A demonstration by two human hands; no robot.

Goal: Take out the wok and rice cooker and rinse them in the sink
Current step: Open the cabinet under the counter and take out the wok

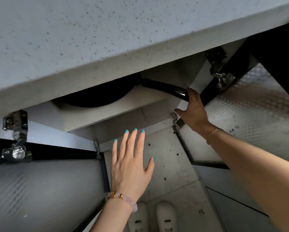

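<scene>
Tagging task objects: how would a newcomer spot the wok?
Look just under the speckled grey countertop. The wok is the black rounded shape above the white shelf. Nothing else there is a dark curve, and its long handle runs right to the right hand.

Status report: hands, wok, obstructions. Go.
Left hand open, holding nothing. Right hand at wok handle, grip unconfirmed. Wok on shelf, mostly hidden under counter. Rice cooker not in sight.

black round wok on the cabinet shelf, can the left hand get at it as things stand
Probably yes. Both grey cabinet doors stand open and nothing lies between the left hand and the black round wok; the right hand is at its handle.
</scene>
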